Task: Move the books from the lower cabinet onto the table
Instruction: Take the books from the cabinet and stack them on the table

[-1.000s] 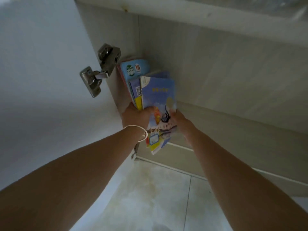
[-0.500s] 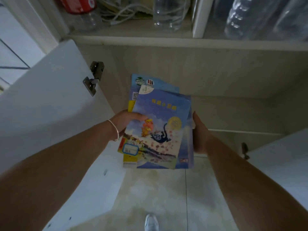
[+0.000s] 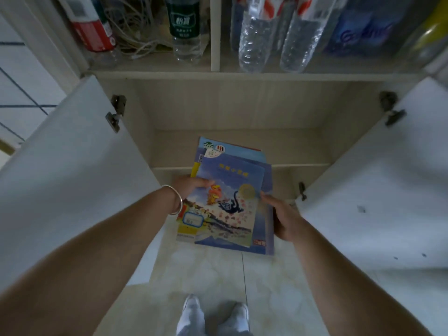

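Pulled further out since half a second ago, the books now hang before the open lower cabinet, above the floor. Thin, glossy, blue-covered and fanned, they look light but slippery; left hand and right hand pinch opposite side edges, best squared first

Top book was mostly blue with a cartoon scene, an orange figure and a dark blue one, pink specks scattered around; the book under it showed yellow at the edge, with a blue-bordered label; cabinet doors were plain white, the inside pale beige wood grain; one bottle had a dark green label, another red and white; bracelet looked silvery; floor was cream and mottled.
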